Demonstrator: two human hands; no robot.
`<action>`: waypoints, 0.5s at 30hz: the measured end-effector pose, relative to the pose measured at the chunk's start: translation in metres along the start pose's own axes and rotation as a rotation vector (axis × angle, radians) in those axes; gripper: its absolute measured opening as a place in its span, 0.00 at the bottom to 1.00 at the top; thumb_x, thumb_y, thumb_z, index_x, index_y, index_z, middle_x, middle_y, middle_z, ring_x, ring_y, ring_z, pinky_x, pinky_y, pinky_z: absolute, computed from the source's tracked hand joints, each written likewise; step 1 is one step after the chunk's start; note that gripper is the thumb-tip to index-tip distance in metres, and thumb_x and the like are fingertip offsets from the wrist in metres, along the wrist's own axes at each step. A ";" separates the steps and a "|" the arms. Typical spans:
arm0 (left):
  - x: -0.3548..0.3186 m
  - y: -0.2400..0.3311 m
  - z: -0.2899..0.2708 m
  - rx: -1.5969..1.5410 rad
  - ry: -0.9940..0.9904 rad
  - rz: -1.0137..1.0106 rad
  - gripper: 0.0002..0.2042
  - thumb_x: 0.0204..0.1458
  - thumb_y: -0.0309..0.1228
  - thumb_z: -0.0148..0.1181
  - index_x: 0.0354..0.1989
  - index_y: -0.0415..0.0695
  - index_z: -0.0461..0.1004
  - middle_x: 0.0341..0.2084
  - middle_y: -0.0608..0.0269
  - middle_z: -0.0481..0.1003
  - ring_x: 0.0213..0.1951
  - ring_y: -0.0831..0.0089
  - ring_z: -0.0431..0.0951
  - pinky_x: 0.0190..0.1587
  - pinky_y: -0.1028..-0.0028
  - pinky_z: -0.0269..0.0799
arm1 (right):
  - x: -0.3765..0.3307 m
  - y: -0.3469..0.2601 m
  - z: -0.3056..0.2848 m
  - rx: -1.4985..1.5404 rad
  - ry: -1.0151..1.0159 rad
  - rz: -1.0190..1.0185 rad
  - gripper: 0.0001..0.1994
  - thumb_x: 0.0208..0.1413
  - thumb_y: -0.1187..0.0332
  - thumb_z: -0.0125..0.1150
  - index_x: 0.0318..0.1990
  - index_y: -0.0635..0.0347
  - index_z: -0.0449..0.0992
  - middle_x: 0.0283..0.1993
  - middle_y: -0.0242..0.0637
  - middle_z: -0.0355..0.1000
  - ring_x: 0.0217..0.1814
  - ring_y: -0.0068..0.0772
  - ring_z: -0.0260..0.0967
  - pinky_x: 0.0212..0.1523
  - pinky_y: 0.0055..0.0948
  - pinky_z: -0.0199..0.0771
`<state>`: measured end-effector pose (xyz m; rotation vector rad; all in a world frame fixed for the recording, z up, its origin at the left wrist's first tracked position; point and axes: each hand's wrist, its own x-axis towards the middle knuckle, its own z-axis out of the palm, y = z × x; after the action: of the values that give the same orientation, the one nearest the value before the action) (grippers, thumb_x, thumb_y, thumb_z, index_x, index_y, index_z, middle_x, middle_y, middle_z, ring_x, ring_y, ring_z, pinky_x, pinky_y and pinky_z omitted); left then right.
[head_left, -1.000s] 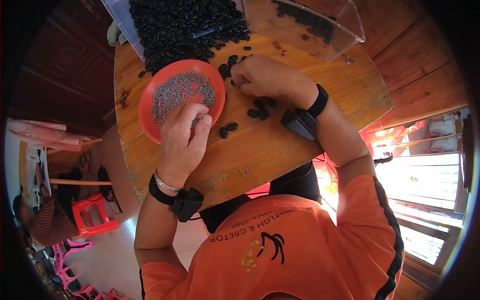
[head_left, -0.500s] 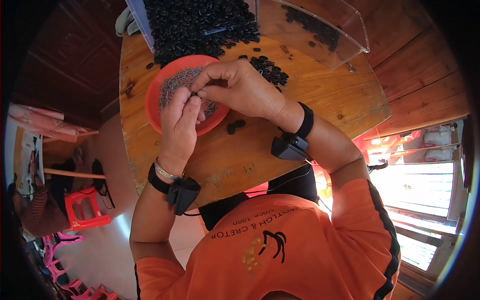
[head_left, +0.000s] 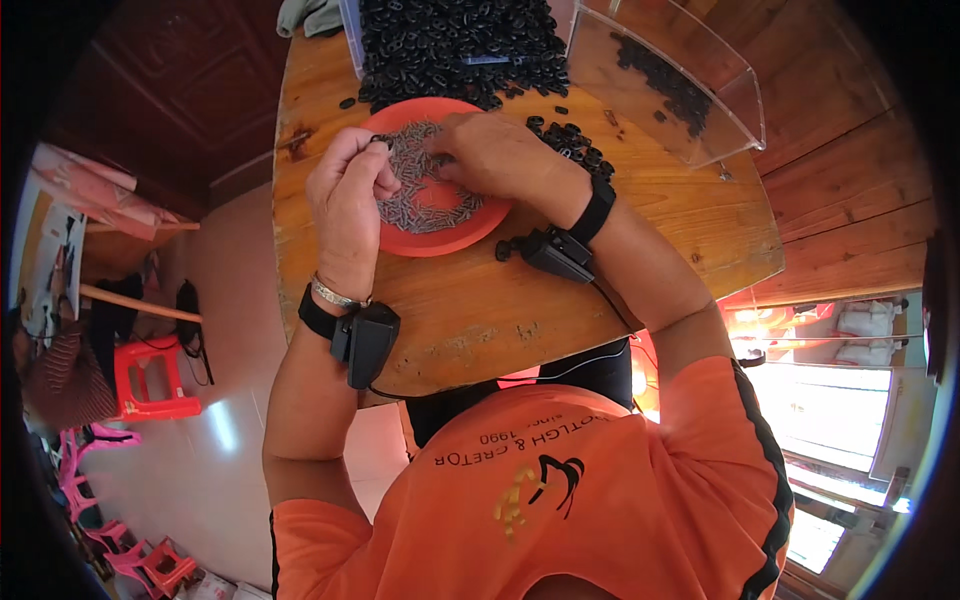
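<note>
My left hand [head_left: 350,195] is over the left side of an orange-red bowl [head_left: 425,244], pinching a small black oval piece [head_left: 381,141] between thumb and forefinger. Many small grey screws [head_left: 425,210] lie loose in this bowl. My right hand [head_left: 490,155] reaches into the bowl from the right. Its bent fingers are down at the screws, and whatever lies between their tips is hidden.
A large heap of black oval pieces [head_left: 460,45] fills a bin behind the bowl on the wooden table [head_left: 680,215]. More black pieces [head_left: 570,140] lie right of the bowl. A clear plastic tray [head_left: 745,110] stands at the far right.
My hands, together over the bowl before, have come apart. The right hand has gone down to the screws; the left has drawn back left with the black piece. The whole view has shifted.
</note>
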<state>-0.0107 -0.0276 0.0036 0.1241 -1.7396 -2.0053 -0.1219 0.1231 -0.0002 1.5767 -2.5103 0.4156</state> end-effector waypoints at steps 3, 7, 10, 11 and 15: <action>-0.001 -0.001 0.001 0.045 -0.020 0.017 0.06 0.54 0.27 0.50 0.28 0.39 0.70 0.18 0.71 0.66 0.22 0.84 0.66 0.26 0.83 0.62 | 0.008 0.006 0.007 -0.024 -0.027 -0.008 0.10 0.46 0.68 0.60 0.38 0.57 0.78 0.34 0.41 0.73 0.38 0.45 0.72 0.38 0.41 0.71; -0.003 -0.001 0.002 0.040 -0.037 -0.020 0.06 0.53 0.27 0.51 0.29 0.38 0.72 0.18 0.71 0.67 0.23 0.84 0.66 0.27 0.83 0.62 | 0.011 0.011 0.006 -0.016 -0.115 0.042 0.08 0.47 0.69 0.58 0.34 0.58 0.78 0.33 0.41 0.73 0.37 0.46 0.71 0.38 0.41 0.71; -0.003 0.000 0.004 0.045 -0.051 -0.031 0.06 0.52 0.27 0.52 0.29 0.37 0.72 0.19 0.71 0.67 0.23 0.84 0.66 0.27 0.83 0.62 | 0.008 0.027 -0.009 0.043 0.013 -0.028 0.08 0.46 0.68 0.59 0.34 0.59 0.78 0.34 0.41 0.74 0.36 0.47 0.72 0.36 0.40 0.71; -0.003 0.000 0.005 0.049 -0.072 -0.024 0.06 0.52 0.27 0.52 0.30 0.37 0.72 0.19 0.71 0.67 0.23 0.84 0.66 0.27 0.83 0.62 | 0.004 0.031 -0.015 0.084 0.073 -0.024 0.07 0.47 0.69 0.60 0.33 0.59 0.79 0.33 0.41 0.75 0.34 0.42 0.72 0.34 0.36 0.71; -0.007 0.003 0.005 0.053 -0.101 -0.018 0.06 0.52 0.27 0.52 0.29 0.37 0.73 0.19 0.71 0.67 0.23 0.84 0.66 0.27 0.82 0.62 | -0.005 0.028 -0.030 0.457 0.006 0.239 0.06 0.48 0.70 0.63 0.34 0.60 0.80 0.29 0.35 0.76 0.28 0.22 0.71 0.31 0.24 0.70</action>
<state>-0.0062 -0.0202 0.0056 0.0567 -1.8608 -2.0100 -0.1452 0.1477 0.0229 1.3905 -2.7444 1.0894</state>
